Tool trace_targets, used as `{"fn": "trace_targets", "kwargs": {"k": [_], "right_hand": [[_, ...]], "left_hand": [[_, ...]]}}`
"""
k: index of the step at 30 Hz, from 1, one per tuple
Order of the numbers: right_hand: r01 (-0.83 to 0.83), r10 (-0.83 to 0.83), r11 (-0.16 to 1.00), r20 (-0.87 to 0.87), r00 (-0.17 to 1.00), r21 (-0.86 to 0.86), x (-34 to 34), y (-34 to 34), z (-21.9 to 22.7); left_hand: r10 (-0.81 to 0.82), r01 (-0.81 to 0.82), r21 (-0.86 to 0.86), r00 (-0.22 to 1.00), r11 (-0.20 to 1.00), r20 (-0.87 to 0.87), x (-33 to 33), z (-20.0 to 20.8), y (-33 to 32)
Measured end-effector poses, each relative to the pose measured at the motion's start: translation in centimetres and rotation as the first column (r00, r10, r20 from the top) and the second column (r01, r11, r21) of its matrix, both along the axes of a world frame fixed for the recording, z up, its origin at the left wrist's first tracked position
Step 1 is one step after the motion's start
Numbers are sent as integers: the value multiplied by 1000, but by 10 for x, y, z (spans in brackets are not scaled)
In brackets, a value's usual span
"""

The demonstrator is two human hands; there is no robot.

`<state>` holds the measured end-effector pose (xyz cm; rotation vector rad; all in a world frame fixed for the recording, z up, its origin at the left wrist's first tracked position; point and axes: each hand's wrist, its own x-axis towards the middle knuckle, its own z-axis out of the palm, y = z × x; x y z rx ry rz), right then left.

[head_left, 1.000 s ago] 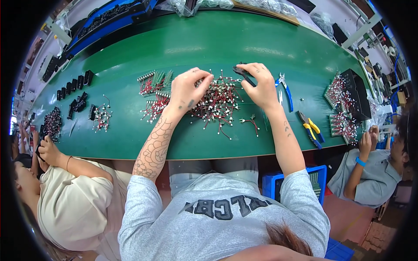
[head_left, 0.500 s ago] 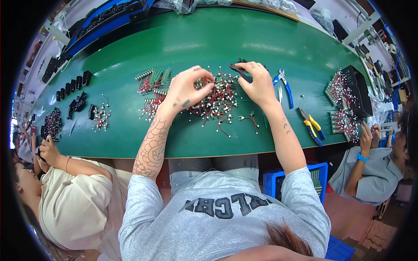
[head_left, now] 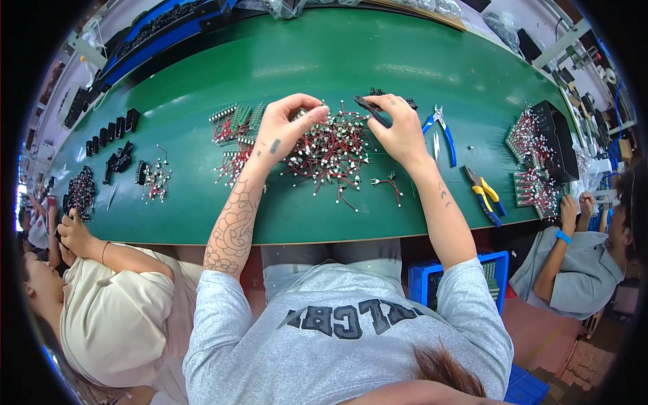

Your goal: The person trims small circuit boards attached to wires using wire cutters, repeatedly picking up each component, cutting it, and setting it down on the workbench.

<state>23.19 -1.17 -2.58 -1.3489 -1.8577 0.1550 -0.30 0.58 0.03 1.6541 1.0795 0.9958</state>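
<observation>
One cream-shirted co-worker [head_left: 115, 304] and one grey-shirted co-worker [head_left: 584, 270] line the near side of the green table [head_left: 324, 226], a blue crate [head_left: 422, 282] below its edge. Mid-table, the heap of red-wired connectors [head_left: 331, 152] spreads between the hands. The right hand [head_left: 399, 128] grips a black tool [head_left: 368, 106]; the left hand [head_left: 287, 128] curls thumb toward finger, but I can't tell if anything is pinched.

"What's the clothing like?"
"A heather-grey T-shirt [head_left: 351, 361] with short, loose sleeves [head_left: 223, 304] and dark block lettering [head_left: 346, 322] across the chest, over grey trousers [head_left: 297, 256]."
"Any markings?"
"Curving outline tattoos [head_left: 234, 226] wrap the left forearm [head_left: 246, 196], with a small dark patch [head_left: 275, 145] near the wrist; a few little marks [head_left: 442, 192] run along the right forearm [head_left: 449, 223]."
</observation>
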Motion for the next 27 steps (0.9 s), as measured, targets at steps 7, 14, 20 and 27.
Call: {"fn": "trace_targets", "kwargs": {"k": [7, 14, 20, 27], "right_hand": [[-12, 12, 1000, 6, 1000, -6, -2, 0, 0], [-28, 27, 1000, -16, 999, -10, -3, 0, -2], [-37, 37, 999, -17, 999, 1, -3, 1, -2], [-50, 49, 999, -18, 999, -20, -5, 1, -4]], "left_hand": [[37, -38, 12, 999, 999, 12, -6, -4, 6], [173, -6, 354, 880, 935, -443, -8, -7, 3], [7, 281, 424, 827, 861, -562, -10, -8, 2], [-25, 295, 392, 825, 871, -565, -14, -4, 2]]}}
